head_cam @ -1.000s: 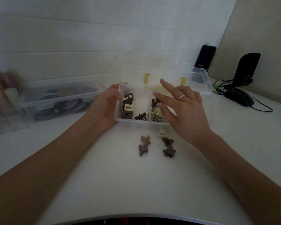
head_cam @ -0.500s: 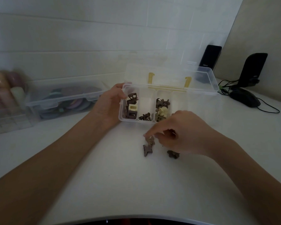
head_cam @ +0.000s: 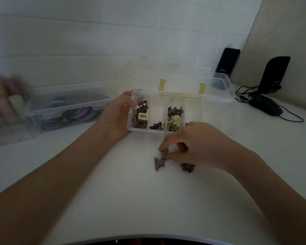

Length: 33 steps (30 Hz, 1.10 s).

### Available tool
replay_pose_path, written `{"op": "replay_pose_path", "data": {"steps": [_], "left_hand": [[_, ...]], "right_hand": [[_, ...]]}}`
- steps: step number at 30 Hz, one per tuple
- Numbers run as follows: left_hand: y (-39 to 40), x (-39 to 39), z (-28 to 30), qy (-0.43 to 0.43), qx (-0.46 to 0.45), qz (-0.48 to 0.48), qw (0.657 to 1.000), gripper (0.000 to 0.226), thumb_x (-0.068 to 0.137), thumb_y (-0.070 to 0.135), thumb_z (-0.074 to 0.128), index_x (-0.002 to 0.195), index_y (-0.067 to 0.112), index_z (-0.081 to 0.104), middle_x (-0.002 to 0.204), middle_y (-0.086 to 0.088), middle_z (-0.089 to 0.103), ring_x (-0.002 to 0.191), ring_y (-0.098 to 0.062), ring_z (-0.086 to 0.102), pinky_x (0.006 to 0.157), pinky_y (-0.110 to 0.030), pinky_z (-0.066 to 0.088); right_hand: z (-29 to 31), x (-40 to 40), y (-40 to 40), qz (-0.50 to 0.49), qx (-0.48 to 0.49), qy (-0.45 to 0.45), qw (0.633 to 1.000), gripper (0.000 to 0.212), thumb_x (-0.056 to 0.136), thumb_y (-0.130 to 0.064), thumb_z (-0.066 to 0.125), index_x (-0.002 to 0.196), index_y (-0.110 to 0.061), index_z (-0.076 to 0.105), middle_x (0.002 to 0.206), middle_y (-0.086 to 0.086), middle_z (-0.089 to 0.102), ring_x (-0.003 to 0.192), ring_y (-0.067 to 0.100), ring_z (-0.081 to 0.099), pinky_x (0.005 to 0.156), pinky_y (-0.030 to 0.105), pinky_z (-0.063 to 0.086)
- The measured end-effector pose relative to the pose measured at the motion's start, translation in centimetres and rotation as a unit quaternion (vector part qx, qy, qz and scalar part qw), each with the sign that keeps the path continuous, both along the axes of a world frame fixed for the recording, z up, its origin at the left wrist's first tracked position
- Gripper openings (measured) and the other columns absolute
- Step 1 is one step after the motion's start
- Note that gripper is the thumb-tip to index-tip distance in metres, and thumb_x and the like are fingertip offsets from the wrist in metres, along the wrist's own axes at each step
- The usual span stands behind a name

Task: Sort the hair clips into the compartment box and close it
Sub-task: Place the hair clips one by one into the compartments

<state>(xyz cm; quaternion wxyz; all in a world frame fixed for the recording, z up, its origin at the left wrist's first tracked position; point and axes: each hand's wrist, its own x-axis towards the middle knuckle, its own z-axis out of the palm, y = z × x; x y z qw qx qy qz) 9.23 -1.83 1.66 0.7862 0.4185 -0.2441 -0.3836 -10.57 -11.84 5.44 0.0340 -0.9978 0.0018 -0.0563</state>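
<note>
Three brown clips remain on the table. Right hand, grip pinched on fishbone clip; left hand clasps compartment box. Next: lift, choose its compartment.

Clear glossy plastic compartment box, matt brown plastic hair clips, one glossy cream clip, smooth matt white table.

— Where's the camera?
— On the person's head, one wide lens, looking forward and down across the white table toward the tiled wall.
— Close?
— Close enough: both forearms reach in from the bottom corners, and the edges bend.
</note>
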Motion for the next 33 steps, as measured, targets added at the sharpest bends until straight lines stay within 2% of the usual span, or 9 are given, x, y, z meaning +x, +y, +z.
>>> {"op": "replay_pose_path", "data": {"steps": [5, 9, 13, 16, 18, 21, 25, 28, 33], "left_hand": [[0.1, -0.1, 0.0, 0.002, -0.002, -0.001, 1.0, 0.036, 0.062, 0.004, 0.047, 0.092, 0.018, 0.061, 0.086, -0.002, 0.062, 0.076, -0.019, 0.059, 0.065, -0.027, 0.053], [0.1, 0.2, -0.1, -0.003, 0.001, 0.0, 1.0, 0.038, 0.062, 0.004, 0.047, 0.095, 0.017, 0.061, 0.089, -0.003, 0.062, 0.08, -0.02, 0.059, 0.07, -0.03, 0.051], [0.2, 0.4, 0.0, 0.002, -0.006, 0.013, 1.0, 0.038, 0.062, 0.003, 0.046, 0.094, 0.017, 0.061, 0.089, -0.003, 0.063, 0.08, -0.021, 0.06, 0.072, -0.032, 0.049], [0.4, 0.6, 0.2, 0.003, -0.007, 0.029, 1.0, 0.037, 0.06, 0.003, 0.046, 0.09, 0.017, 0.061, 0.086, -0.002, 0.064, 0.075, -0.019, 0.062, 0.066, -0.029, 0.053], [0.7, 1.0, 0.3, 0.008, -0.008, 0.04, 0.999, 0.037, 0.06, 0.003, 0.045, 0.089, 0.018, 0.062, 0.086, -0.002, 0.065, 0.074, -0.02, 0.062, 0.063, -0.027, 0.056], [0.9, 1.2, 0.4, 0.008, -0.005, 0.054, 0.998, 0.036, 0.059, 0.004, 0.045, 0.087, 0.018, 0.062, 0.083, -0.002, 0.065, 0.073, -0.019, 0.062, 0.062, -0.027, 0.055], [1.0, 1.1, 0.6, 0.007, -0.007, 0.062, 0.998, 0.037, 0.057, 0.004, 0.044, 0.086, 0.018, 0.062, 0.079, -0.001, 0.067, 0.068, -0.018, 0.062, 0.059, -0.025, 0.056], [1.0, 1.2, 0.6, 0.006, -0.007, 0.067, 0.998, 0.038, 0.056, 0.004, 0.043, 0.086, 0.018, 0.062, 0.08, 0.0, 0.067, 0.067, -0.017, 0.064, 0.059, -0.025, 0.056], [1.1, 1.4, 0.7, 0.001, -0.009, 0.066, 0.998, 0.045, 0.047, 0.001, 0.047, 0.085, 0.018, 0.062, 0.081, 0.001, 0.067, 0.067, -0.017, 0.065, 0.06, -0.025, 0.056]], "right_hand": [[-0.4, 0.2, 0.0, 0.011, 0.002, -0.013, 1.0, 0.022, 0.085, -0.048, 0.058, 0.106, -0.042, 0.062, 0.057, -0.016, 0.045, 0.053, -0.002, 0.04, 0.057, 0.019, 0.035], [-0.2, 0.1, -0.5, 0.028, 0.116, -0.088, 0.989, 0.008, 0.082, -0.033, 0.069, 0.09, -0.032, 0.071, 0.053, -0.015, 0.05, 0.05, 0.003, 0.05, 0.051, 0.012, 0.033], [0.0, 0.1, -1.2, -0.012, 0.269, -0.225, 0.936, 0.007, 0.078, -0.015, 0.073, 0.078, -0.021, 0.07, 0.052, -0.01, 0.05, 0.047, 0.005, 0.04, 0.053, 0.015, 0.035], [0.4, 0.1, -2.1, -0.083, 0.317, -0.308, 0.893, 0.006, 0.079, -0.019, 0.07, 0.076, -0.018, 0.065, 0.058, 0.011, 0.053, 0.049, 0.009, 0.038, 0.051, 0.022, 0.035], [0.7, 0.1, -2.8, -0.128, 0.329, -0.336, 0.873, 0.007, 0.076, -0.022, 0.066, 0.076, -0.016, 0.063, 0.066, 0.014, 0.06, 0.049, 0.014, 0.045, 0.048, 0.023, 0.037], [0.9, 0.1, -3.8, -0.178, 0.343, -0.346, 0.855, 0.005, 0.076, -0.021, 0.061, 0.075, -0.017, 0.062, 0.076, 0.01, 0.066, 0.057, 0.027, 0.055, 0.048, 0.027, 0.044], [0.8, 0.1, -4.3, -0.21, 0.375, -0.336, 0.838, 0.008, 0.08, -0.016, 0.056, 0.074, -0.019, 0.059, 0.068, -0.014, 0.067, 0.05, 0.012, 0.051, 0.041, 0.017, 0.037], [0.9, 0.1, -4.6, -0.219, 0.387, -0.342, 0.828, 0.006, 0.081, -0.016, 0.054, 0.078, -0.014, 0.059, 0.078, -0.009, 0.072, 0.05, 0.011, 0.06, 0.044, 0.019, 0.037], [1.0, 0.0, -4.7, -0.212, 0.423, -0.336, 0.814, 0.004, 0.084, -0.013, 0.056, 0.081, -0.012, 0.058, 0.075, -0.001, 0.073, 0.053, 0.019, 0.063, 0.04, 0.025, 0.04]]}}
